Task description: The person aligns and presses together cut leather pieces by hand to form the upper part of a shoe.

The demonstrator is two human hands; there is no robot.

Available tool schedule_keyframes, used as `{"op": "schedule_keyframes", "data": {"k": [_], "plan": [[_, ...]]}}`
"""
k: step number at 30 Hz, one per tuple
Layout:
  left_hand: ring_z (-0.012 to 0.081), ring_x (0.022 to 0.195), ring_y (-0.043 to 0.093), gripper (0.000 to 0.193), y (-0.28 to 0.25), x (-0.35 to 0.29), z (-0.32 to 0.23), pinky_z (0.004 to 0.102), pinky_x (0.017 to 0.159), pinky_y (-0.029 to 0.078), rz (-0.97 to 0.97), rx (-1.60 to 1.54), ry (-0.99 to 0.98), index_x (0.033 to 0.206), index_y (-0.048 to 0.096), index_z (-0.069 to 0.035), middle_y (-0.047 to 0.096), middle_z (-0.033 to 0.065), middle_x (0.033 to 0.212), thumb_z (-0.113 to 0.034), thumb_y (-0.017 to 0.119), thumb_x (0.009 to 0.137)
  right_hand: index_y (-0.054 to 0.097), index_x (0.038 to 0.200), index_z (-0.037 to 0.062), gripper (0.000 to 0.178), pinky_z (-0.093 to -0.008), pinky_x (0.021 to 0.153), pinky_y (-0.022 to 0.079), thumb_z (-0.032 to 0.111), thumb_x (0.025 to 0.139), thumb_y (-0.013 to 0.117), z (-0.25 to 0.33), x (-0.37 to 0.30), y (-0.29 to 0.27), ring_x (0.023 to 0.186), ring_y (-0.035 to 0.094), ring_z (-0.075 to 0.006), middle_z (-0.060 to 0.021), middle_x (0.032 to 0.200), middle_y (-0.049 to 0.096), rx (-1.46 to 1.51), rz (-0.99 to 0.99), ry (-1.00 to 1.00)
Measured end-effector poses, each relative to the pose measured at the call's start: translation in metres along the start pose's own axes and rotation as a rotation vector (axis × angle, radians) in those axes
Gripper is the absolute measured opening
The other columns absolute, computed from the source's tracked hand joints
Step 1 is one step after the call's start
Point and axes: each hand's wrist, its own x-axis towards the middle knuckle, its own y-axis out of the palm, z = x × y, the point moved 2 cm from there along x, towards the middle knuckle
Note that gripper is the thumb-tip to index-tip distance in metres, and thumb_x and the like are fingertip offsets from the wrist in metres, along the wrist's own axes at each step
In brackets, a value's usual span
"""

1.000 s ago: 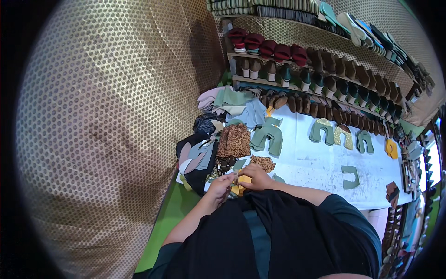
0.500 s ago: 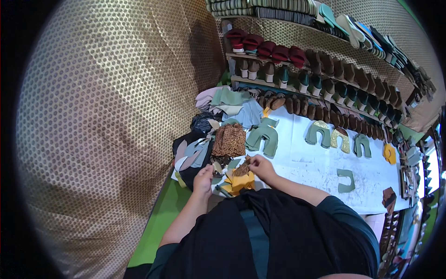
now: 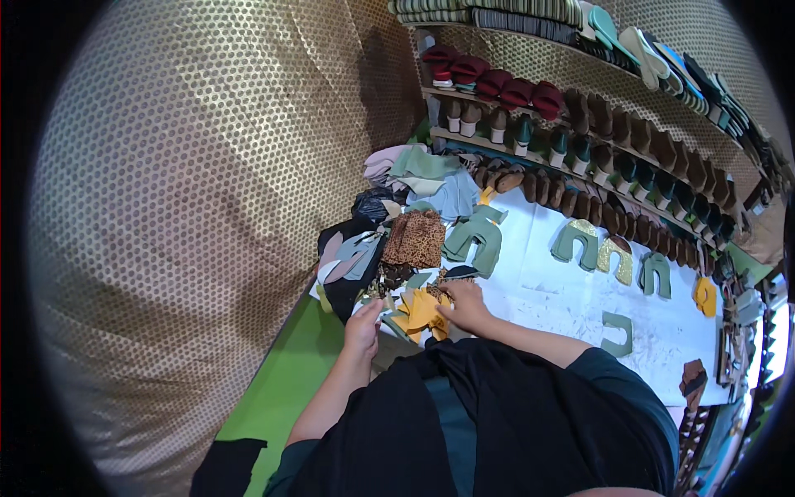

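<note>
My left hand (image 3: 363,328) is closed at the front left of the table, thumb and fingers pressed together. What they pinch, if anything, is too small to make out. Just to its right, my right hand (image 3: 468,305) grips the edge of a bright yellow cut piece (image 3: 425,311) among several such pieces, with the thumb on the near side. Its fingertips are partly hidden. A leopard-print scrap and a dark, curved piece (image 3: 461,272) lie beside its knuckles. Beyond both hands rests a folded stack of leopard-print material (image 3: 416,239). Dark leopard scraps (image 3: 397,277) lie between it and the hands.
Green U-shaped pieces (image 3: 474,244) are stacked past my right hand, with a single one (image 3: 616,335) farther right. Pastel sheets (image 3: 439,192) and black bags (image 3: 373,204) crowd the left. Shoe shelves (image 3: 530,149) line the back; a patterned gold curtain (image 3: 190,248) hangs at left.
The leopard-print scrap that my right hand pinched is out of its fingers. That hand has lowered onto the yellow pieces, which have shifted. My left hand stays closed. The whole view has shifted slightly.
</note>
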Motion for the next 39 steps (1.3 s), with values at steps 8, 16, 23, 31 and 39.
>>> {"op": "schedule_keyframes", "data": {"k": [8, 16, 23, 31, 39], "plan": [[0.0253, 0.132, 0.051, 0.017, 0.009, -0.033, -0.012, 0.0321, 0.1, 0.044, 0.265, 0.682, 0.409, 0.097, 0.075, -0.005, 0.03, 0.027, 0.158, -0.02, 0.074, 0.087, 0.051, 0.143, 0.0147, 0.062, -0.0526, 0.111, 0.027, 0.027, 0.085, 0.071, 0.052, -0.005, -0.007, 0.139, 0.041, -0.0373, -0.0117, 0.14, 0.056, 0.213, 0.218, -0.386], [0.0339, 0.142, 0.04, 0.021, -0.005, -0.044, -0.012, 0.0365, 0.109, 0.038, 0.209, 0.707, 0.493, 0.105, 0.077, -0.011, 0.032, 0.0338, 0.154, -0.023, 0.074, 0.088, 0.071, 0.096, 0.0125, 0.016, -0.0524, 0.107, 0.031, 0.024, 0.085, 0.073, 0.046, 0.002, 0.006, 0.106, 0.062, -0.0217, -0.0031, 0.099, 0.069, 0.251, 0.284, -0.311], [0.0355, 0.145, 0.034, 0.048, -0.006, -0.053, 0.0, 0.0386, 0.115, 0.032, 0.06, 0.745, 0.491, 0.134, 0.061, -0.01, 0.027, 0.0316, 0.157, -0.026, 0.071, 0.09, 0.073, 0.096, 0.013, 0.016, -0.0613, 0.108, 0.029, 0.024, 0.085, 0.07, 0.023, 0.008, 0.007, 0.097, 0.065, -0.0257, -0.0048, 0.087, 0.072, 0.161, 0.198, -0.202], [0.0353, 0.146, 0.032, 0.051, -0.045, -0.079, 0.032, 0.0393, 0.114, 0.034, 0.051, 0.816, 0.375, 0.138, 0.057, -0.011, 0.027, 0.0274, 0.159, -0.025, 0.07, 0.091, 0.072, 0.105, 0.0097, 0.025, -0.0366, 0.078, 0.053, 0.02, 0.083, 0.073, -0.005, -0.009, -0.011, 0.079, 0.07, -0.0236, -0.008, 0.087, 0.073, 0.347, 0.01, 0.108], [0.0337, 0.146, 0.033, 0.042, -0.09, -0.037, 0.058, 0.0389, 0.116, 0.029, -0.031, 0.622, 0.206, 0.132, 0.062, -0.012, 0.031, 0.0247, 0.158, -0.025, 0.066, 0.093, 0.069, 0.118, 0.0137, 0.035, -0.0335, 0.072, 0.055, 0.019, 0.084, 0.072, -0.008, 0.0, -0.027, 0.074, 0.069, -0.0199, -0.0095, 0.088, 0.073, 0.389, -0.01, 0.249]]}}
